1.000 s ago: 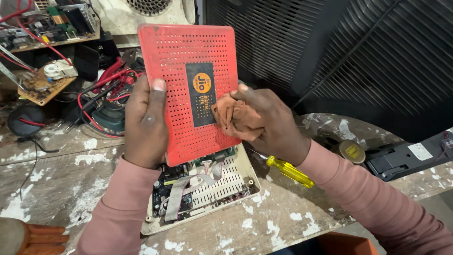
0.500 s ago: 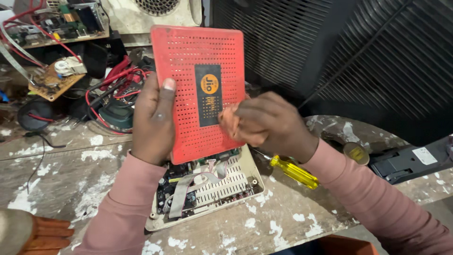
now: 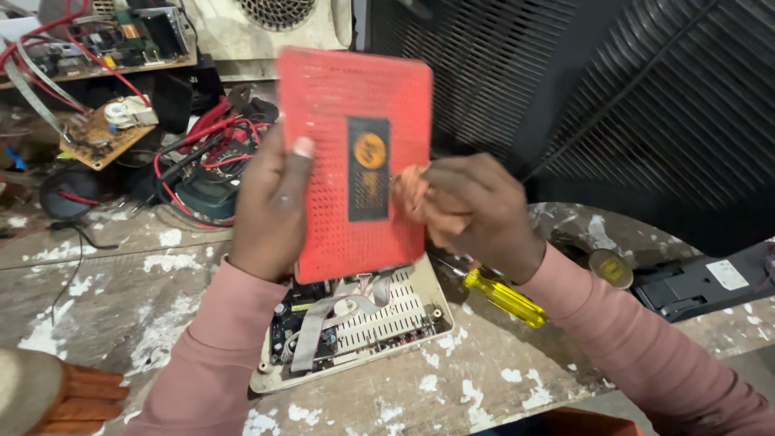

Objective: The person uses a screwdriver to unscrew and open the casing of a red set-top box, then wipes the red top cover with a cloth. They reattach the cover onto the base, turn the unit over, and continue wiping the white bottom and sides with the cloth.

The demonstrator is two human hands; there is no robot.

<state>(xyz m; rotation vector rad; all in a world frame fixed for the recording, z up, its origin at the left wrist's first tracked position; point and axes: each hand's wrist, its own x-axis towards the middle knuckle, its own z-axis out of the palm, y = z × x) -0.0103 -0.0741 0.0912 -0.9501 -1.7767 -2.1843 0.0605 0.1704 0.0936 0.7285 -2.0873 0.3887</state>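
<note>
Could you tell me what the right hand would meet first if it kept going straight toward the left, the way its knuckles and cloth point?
Most likely the red perforated cover: the right hand presses its orange cloth against its face, beside the dark label.

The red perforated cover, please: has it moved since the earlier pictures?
Yes. The red perforated cover sits slightly higher and further right against the open device on the bench.

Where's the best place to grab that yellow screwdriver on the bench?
Probably the yellow screwdriver by its handle, coming from above on the right hand side. The handle lies flat and exposed on the bench; its tip end runs under the red cover.
</note>
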